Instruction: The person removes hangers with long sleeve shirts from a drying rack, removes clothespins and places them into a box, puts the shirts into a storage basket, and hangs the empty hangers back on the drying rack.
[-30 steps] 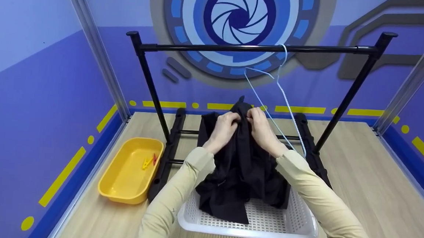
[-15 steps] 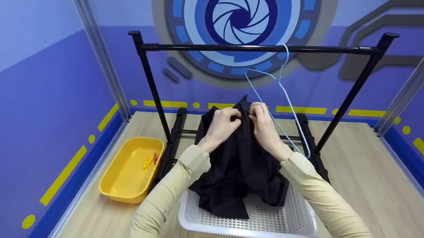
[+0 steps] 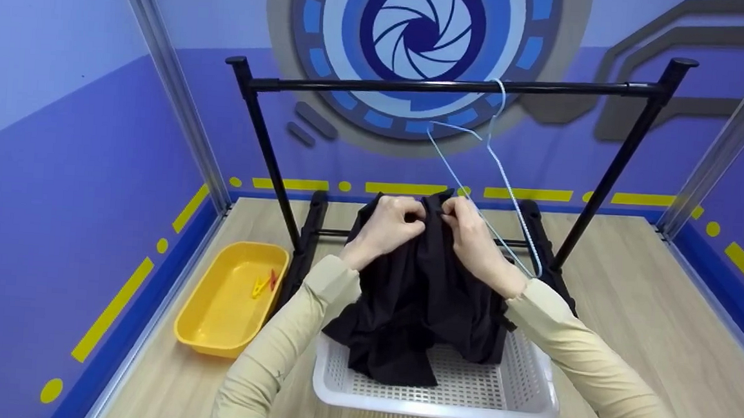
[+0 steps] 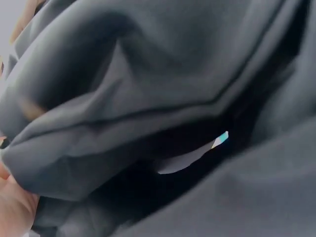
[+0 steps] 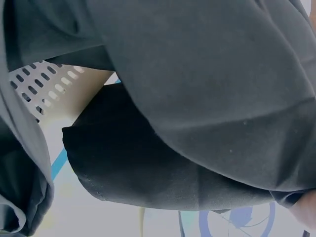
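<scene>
A crumpled black garment (image 3: 415, 302) is held up by its top in both hands, its lower folds hanging into a white mesh basket (image 3: 434, 410). My left hand (image 3: 387, 228) pinches the cloth near the top from the left. Opposite it, a short gap away, my right hand (image 3: 478, 244) pinches the upper right part. Dark folds fill the left wrist view, with part of the hand (image 4: 15, 210) at the edge. A loose flap of the garment (image 5: 143, 158) hangs in the right wrist view. A pale blue wire hanger (image 3: 509, 186) hangs right behind the right hand.
A black clothes rack (image 3: 366, 86) stands behind the basket, the hanger hooked on its bar. Left of it, a yellow tub (image 3: 224, 310) holds a yellow clothespin (image 3: 258, 287) and a red clothespin (image 3: 273, 279). Purple panels enclose the back and sides.
Both hands keep hold of the garment and have come slightly lower after a small rise. The forearms have spread apart. The cloth's top has dropped, and its left side reaches farther left.
</scene>
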